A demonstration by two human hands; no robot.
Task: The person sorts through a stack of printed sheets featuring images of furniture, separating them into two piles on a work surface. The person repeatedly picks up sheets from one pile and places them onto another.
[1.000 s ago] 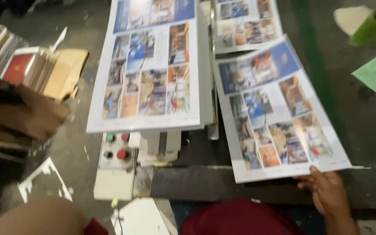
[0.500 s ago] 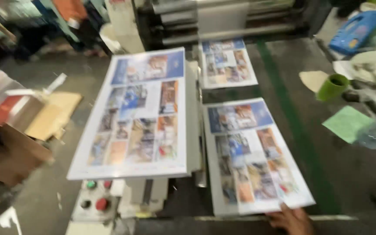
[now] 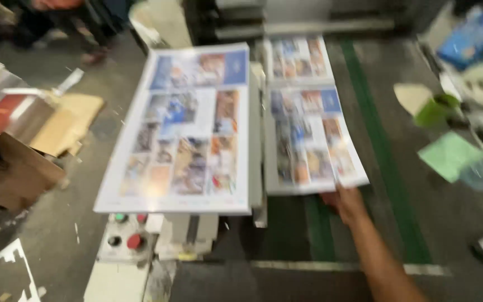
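Sheet [image 3: 308, 140] — edge in right hand [image 3: 346, 202]

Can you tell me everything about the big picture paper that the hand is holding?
The printed sheet is a large, thin, glossy-looking paper covered with small colourful photos and blue blocks inside a white border. It lies flat on the dark belt with green stripes, beside a taller stack of similar sheets. The right hand grips its near edge. Another sheet lies just beyond it. The picture is blurred, so finer details cannot be told.
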